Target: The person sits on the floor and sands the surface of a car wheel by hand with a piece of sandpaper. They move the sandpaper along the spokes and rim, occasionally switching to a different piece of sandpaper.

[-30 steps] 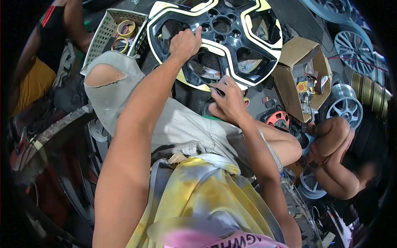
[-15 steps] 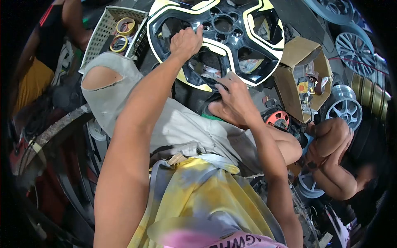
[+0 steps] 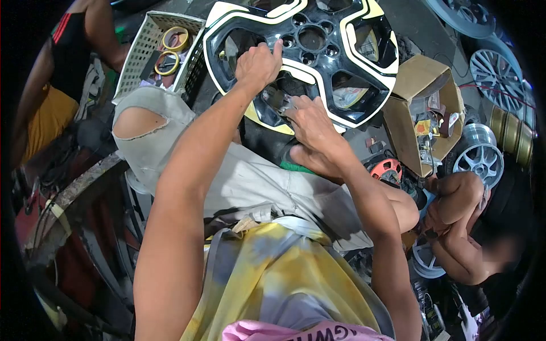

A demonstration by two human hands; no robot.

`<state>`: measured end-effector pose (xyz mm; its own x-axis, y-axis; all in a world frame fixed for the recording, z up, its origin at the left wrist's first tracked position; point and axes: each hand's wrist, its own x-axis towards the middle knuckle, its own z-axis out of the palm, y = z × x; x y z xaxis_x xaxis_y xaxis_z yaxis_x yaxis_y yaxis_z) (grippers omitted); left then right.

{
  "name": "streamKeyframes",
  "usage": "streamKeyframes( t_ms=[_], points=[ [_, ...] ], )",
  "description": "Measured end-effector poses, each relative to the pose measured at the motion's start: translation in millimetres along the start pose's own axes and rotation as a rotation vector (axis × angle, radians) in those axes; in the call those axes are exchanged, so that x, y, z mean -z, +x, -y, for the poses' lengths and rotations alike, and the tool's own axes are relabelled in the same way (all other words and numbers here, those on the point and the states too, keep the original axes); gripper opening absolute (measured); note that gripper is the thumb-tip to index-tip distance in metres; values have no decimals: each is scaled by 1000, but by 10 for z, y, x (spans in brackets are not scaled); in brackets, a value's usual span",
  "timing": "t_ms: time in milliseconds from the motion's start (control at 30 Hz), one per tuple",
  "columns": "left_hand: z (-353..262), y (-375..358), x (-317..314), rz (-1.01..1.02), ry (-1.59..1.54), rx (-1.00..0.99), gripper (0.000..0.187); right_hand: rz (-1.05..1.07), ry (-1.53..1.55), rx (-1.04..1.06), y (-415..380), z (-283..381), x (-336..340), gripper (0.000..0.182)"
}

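A black alloy wheel [image 3: 318,42] with pale yellow tape along its spokes and rim leans in front of me at the top centre. My left hand [image 3: 259,62] is curled over one spoke left of the hub and holds the wheel. Lower down, my right hand [image 3: 310,128] has its fingertips bunched at the taped edge of a spoke opening on the wheel's near side. Whether those fingers pinch tape or a small tool is hidden. The wheel rests against my knee in torn grey trousers [image 3: 145,111].
A white basket [image 3: 139,54] with tape rolls [image 3: 173,38] stands upper left. Right of the wheel are an open cardboard box [image 3: 409,122] of small parts and silver wheels [image 3: 478,153]. One person [image 3: 460,216] crouches lower right, another person [image 3: 51,85] sits upper left.
My right hand has slid up and to the left along the wheel's lower edge, with its fingers now inside the spoke opening. The left hand has kept its hold on the spoke.
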<state>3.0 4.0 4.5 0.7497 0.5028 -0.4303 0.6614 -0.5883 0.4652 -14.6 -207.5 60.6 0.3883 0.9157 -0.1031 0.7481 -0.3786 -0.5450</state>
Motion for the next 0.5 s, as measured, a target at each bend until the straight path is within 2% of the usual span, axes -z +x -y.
streamKeyframes(
  t_ms=[33, 167, 233, 367, 433, 500],
  points=[
    [-3, 2, -11, 2, 5, 4, 75, -112, 12, 31, -3, -9, -32, 21],
    [-23, -4, 14, -37, 25, 10, 70, -36, -20, 37, -60, -22, 4, 20],
    [-29, -16, -8, -23, 24, 15, 70, -133, -16, 129, -33, -37, 3, 22],
    [-35, -1, 25, -55, 27, -1, 70, -135, -39, 118, 63, -12, 32, 23],
    [-15, -9, 6, -36, 20, 9, 69, 24, -36, 46, -29, -12, 60, 23],
    [-5, -3, -28, -64, 29, -3, 68, -3, -30, 56, -78, 1, 68, 21]
  ],
)
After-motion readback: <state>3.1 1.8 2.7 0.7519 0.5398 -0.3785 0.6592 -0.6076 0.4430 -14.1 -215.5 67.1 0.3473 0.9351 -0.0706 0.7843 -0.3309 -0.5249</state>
